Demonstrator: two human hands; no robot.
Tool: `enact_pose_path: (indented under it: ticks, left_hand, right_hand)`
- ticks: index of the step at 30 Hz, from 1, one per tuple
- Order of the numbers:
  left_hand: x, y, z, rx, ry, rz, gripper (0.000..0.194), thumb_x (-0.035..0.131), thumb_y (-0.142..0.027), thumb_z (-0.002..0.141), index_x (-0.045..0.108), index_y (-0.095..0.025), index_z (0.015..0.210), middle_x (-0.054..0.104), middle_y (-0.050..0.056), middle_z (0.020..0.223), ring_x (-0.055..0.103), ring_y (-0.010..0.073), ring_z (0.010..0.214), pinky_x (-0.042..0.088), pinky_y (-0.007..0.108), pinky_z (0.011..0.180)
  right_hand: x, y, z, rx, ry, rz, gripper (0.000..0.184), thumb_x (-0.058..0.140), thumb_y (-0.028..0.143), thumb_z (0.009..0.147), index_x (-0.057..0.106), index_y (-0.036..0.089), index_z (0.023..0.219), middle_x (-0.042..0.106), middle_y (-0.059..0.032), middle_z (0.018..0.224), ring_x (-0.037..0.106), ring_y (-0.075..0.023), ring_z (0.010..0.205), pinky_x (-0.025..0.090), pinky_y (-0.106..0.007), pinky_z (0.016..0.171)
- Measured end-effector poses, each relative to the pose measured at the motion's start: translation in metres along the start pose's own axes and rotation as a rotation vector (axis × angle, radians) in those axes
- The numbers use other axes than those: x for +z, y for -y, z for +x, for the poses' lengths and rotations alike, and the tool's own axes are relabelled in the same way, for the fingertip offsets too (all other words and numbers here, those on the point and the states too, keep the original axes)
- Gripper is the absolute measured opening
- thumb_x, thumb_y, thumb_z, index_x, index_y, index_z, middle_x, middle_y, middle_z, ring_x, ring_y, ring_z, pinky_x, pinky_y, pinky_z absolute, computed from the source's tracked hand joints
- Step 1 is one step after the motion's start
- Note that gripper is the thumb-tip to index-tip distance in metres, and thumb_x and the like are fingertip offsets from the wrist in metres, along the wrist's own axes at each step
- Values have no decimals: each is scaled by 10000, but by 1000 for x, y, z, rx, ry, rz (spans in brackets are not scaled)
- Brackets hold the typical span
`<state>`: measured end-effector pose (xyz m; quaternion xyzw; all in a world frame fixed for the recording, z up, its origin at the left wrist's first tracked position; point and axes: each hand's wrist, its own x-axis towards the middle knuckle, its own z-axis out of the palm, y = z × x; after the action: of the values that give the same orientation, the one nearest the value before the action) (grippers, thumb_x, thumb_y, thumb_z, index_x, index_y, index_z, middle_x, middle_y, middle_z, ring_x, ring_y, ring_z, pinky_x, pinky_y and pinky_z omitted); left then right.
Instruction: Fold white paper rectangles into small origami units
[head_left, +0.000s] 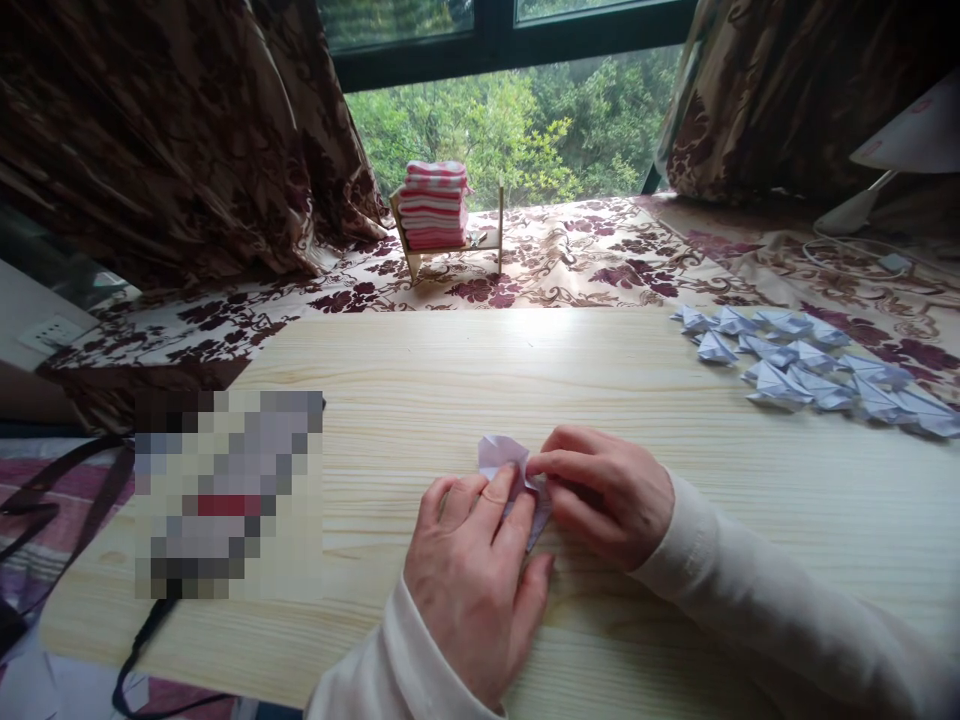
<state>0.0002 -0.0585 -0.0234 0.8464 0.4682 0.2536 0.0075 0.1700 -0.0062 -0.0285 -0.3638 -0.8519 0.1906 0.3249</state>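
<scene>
A small piece of folded white paper (501, 453) lies on the light wooden table, partly hidden under my fingers. My left hand (476, 570) rests over its near side, fingers spread and fingertips pressing it down, with the thumb apart on the wood. From the right, my right hand (607, 490) pinches the paper's raised edge between thumb and forefinger, its other fingers curled. Several folded white paper pieces (780, 385), with pointed corners, stand grouped in rows at the table's far right.
The wooden table (390, 370) reaches a flower-patterned cloth (615, 260) by the window. A small stand (491, 242) holds a stack of pink-and-white cloths (435, 205). At left lies a blurred-out object with a black cable (142, 640). A white lamp (915, 130) stands far right.
</scene>
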Motion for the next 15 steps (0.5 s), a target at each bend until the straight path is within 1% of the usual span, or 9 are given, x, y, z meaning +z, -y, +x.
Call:
enact_pose_path:
  ticks: [4, 8, 12, 15]
  left_hand:
    - [1, 0, -2, -1, -9, 2, 333, 468, -302, 830, 607, -138, 1083, 593, 91, 1177, 487, 266, 996, 356, 461, 896]
    - [2, 0, -4, -5, -11, 11, 340, 475, -311, 826, 605, -143, 1091, 583, 91, 1194, 482, 270, 1003, 352, 472, 898]
    - [3, 0, -4, -3, -39, 4, 368, 474, -302, 826, 580, -116, 1126, 586, 102, 1192, 479, 275, 1008, 348, 479, 907]
    - [4, 0, -5, 0, -63, 1, 395, 469, -290, 828, 559, -81, 1151, 588, 120, 1186, 478, 285, 1009, 347, 481, 908]
  right_hand:
    - [-3, -5, -2, -15, 24, 9, 292, 451, 95, 745, 659, 206, 918, 573, -43, 784, 528, -134, 689, 429, -258, 630]
    - [-5, -12, -4, -81, 51, -46, 380, 435, 52, 704, 658, 215, 966, 541, -57, 804, 493, -148, 704, 419, -270, 613]
    - [-8, -13, -5, -126, 79, -124, 359, 424, 69, 741, 660, 237, 953, 524, -52, 786, 454, -146, 687, 399, -266, 607]
    - [-10, -10, -5, -150, 81, -199, 309, 418, 113, 786, 659, 228, 941, 522, -54, 777, 428, -147, 666, 375, -267, 587]
